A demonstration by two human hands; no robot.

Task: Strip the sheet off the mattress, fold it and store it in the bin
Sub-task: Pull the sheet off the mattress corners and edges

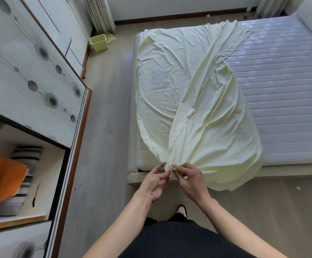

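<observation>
- Pale yellow cotton sheet (185, 94) lies half pulled back across the white quilted mattress (274, 86), its corners gathered at the foot.
- Left hand (156, 180) and right hand (189, 180) meet there, fingertips pinching the bunched corner.
- Light green plastic bin (98, 42) stands on the floor by the wardrobe, well apart.

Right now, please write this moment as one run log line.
step: gathering sheet | left hand: pinches corner | right hand: pinches corner | mattress: half bare | bin: on floor, far

Mattress (274, 90) right side cut off by edge; left half hidden under sheet (179, 86).
</observation>
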